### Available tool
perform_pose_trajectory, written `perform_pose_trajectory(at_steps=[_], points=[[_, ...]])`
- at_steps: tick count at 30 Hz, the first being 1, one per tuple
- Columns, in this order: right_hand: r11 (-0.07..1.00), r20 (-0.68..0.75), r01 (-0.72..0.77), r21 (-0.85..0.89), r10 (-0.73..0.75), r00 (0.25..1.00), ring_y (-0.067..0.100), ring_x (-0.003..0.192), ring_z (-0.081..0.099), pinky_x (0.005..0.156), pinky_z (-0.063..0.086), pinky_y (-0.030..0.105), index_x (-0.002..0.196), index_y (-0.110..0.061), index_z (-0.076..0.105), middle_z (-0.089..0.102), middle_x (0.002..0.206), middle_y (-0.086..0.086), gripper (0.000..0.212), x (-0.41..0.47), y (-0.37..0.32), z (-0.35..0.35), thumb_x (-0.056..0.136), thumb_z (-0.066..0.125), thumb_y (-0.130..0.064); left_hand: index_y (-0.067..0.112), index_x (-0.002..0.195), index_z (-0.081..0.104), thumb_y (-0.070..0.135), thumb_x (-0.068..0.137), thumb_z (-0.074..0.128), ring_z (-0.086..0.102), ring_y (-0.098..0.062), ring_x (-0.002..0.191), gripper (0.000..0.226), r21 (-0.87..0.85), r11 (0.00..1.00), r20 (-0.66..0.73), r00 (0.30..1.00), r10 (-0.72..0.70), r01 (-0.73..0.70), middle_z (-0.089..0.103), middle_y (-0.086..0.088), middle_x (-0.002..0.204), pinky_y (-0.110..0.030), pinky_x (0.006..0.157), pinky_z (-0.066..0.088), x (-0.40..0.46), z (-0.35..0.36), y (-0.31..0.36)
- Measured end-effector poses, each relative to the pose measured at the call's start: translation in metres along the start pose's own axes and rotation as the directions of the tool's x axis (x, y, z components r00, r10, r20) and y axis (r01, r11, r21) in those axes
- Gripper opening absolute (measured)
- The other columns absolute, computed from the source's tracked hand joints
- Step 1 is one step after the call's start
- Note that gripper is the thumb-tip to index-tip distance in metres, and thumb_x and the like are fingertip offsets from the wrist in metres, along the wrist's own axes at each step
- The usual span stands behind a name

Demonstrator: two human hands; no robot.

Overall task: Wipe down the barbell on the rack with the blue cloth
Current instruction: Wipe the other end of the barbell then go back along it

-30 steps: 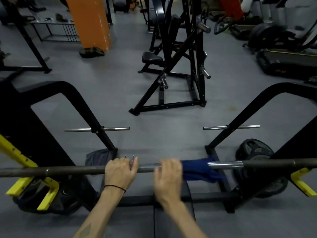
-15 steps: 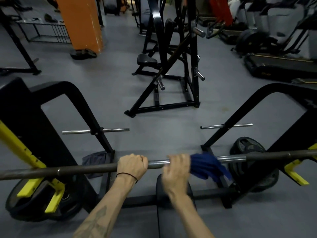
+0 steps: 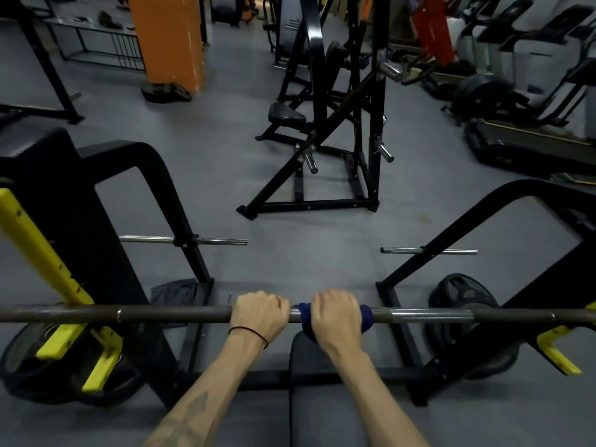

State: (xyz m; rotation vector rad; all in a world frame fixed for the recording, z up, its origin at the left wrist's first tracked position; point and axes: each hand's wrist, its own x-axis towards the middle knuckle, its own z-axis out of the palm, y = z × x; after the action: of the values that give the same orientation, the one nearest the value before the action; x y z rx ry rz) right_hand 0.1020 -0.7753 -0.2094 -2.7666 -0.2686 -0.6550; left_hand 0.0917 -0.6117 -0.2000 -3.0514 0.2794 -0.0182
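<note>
The barbell lies level across the rack, its long axis running straight from left to right across the lower part of the view, one end pointing off the left edge and the other off the right edge. It rests near the yellow hooks on either side, though the exact seat of the bar in them is hard to make out. The left hand grips the bare bar just left of centre, its fingers curled over the top and closed round the shaft; a thin black band circles that wrist. The right hand sits just beside it, its fingers clamped on the blue cloth, which is wrapped round the bar and shows at both sides of the hand and hangs a little below it on the left. A short stretch of shiny bar separates the two hands. To the right of the cloth the shaft is bright steel, then darker toward the end. Below the hands the dark padded bench runs toward the camera. Black weight plates lean by the rack's right foot, and others lie low on the left. A dark rag lies on the grey floor behind the bar, and a black plate-loaded machine stands farther back.
</note>
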Motion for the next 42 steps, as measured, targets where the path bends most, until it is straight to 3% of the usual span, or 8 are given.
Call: perform_pose_trajectory(at_steps=[7,13,17,22,27,32,37,42], points=[[0.956,0.021,0.281,-0.083,-0.281,0.960,0.023,0.066,0.049,0.069,0.035,0.039,0.074,-0.022,0.056,0.053,0.069,-0.002,0.031,-0.017,0.012,0.003,0.101,0.046,-0.031,0.014,0.112,0.064,0.024,0.065,-0.020,0.068,-0.031,0.092,0.097,-0.017,1.000,0.053,0.999,0.008,-0.007,0.071,-0.009,0.103,-0.031,0.061,0.032,-0.001,-0.005,-0.004],[0.990,-0.139,-0.086,-0.110,0.071,0.988,0.031,0.063,0.050,0.079,0.044,0.049,0.063,-0.014,0.056,0.053,0.064,0.008,0.030,-0.016,0.048,-0.004,0.090,0.044,-0.021,0.015,0.108,0.066,0.018,0.101,0.025,0.067,-0.032,0.090,0.042,0.027,1.000,0.150,0.989,-0.010,0.006,0.070,-0.007,0.103,-0.031,0.062,0.035,0.001,-0.017,-0.003],[0.994,-0.064,0.058,0.092,-0.052,0.997,0.021,0.060,0.045,0.073,0.037,0.040,0.064,-0.020,0.050,0.049,0.062,0.000,0.028,-0.019,-0.043,0.022,0.092,0.045,-0.019,0.013,0.114,0.067,0.023,0.106,0.029,0.065,-0.032,0.110,0.039,-0.064,0.998,0.352,0.936,0.002,0.022,0.068,-0.011,0.120,-0.035,0.081,0.043,0.017,-0.037,-0.010],[0.964,0.036,0.256,-0.074,-0.254,0.967,0.021,0.061,0.044,0.064,0.035,0.038,0.069,-0.021,0.053,0.047,0.066,-0.003,0.026,-0.013,0.028,0.002,0.094,0.044,-0.024,0.015,0.075,0.067,0.027,0.091,0.042,0.059,-0.016,0.052,0.032,-0.295,0.906,0.688,0.725,-0.019,0.303,0.067,0.000,0.065,-0.026,0.058,0.045,0.033,-0.039,-0.018],[0.989,-0.023,0.130,-0.072,-0.132,0.991,0.020,0.055,0.042,0.061,0.033,0.037,0.064,-0.025,0.046,0.040,0.061,-0.008,0.027,-0.004,0.063,-0.006,0.090,0.041,-0.025,0.012,0.091,0.064,0.027,0.100,0.035,0.064,-0.031,0.088,0.033,-0.172,0.968,0.308,0.943,-0.123,0.182,0.067,-0.013,0.097,-0.035,0.070,0.039,0.021,-0.026,-0.011],[0.989,0.020,0.139,-0.049,-0.138,0.990,0.026,0.047,0.049,0.052,0.039,0.035,0.050,-0.022,0.048,0.051,0.049,0.000,0.030,0.004,0.009,0.017,0.080,0.043,-0.023,0.014,0.077,0.059,0.038,0.097,0.036,0.066,-0.031,0.090,0.038,-0.238,0.897,0.302,0.906,-0.297,0.373,0.072,-0.013,0.099,-0.033,0.072,0.038,0.023,-0.024,-0.008],[0.969,0.020,0.241,0.048,-0.242,0.970,0.020,0.043,0.050,0.047,0.038,0.028,0.049,-0.023,0.049,0.051,0.046,-0.002,0.033,0.009,-0.029,0.025,0.081,0.046,-0.020,0.010,0.094,0.069,0.036,0.098,0.038,0.065,-0.034,0.102,0.041,-0.245,0.884,0.308,0.896,-0.319,0.399,0.070,-0.015,0.111,-0.035,0.082,0.044,0.028,-0.020,-0.010],[0.963,0.018,0.264,-0.058,-0.264,0.964,0.029,0.049,0.053,0.050,0.042,0.038,0.056,-0.017,0.055,0.056,0.054,0.006,0.034,0.007,0.040,0.010,0.088,0.048,-0.025,0.012,0.092,0.067,0.035,0.098,0.038,0.064,-0.034,0.098,0.038,-0.256,0.897,0.276,0.916,-0.290,0.361,0.069,-0.017,0.109,-0.035,0.077,0.041,0.021,-0.027,-0.008]])
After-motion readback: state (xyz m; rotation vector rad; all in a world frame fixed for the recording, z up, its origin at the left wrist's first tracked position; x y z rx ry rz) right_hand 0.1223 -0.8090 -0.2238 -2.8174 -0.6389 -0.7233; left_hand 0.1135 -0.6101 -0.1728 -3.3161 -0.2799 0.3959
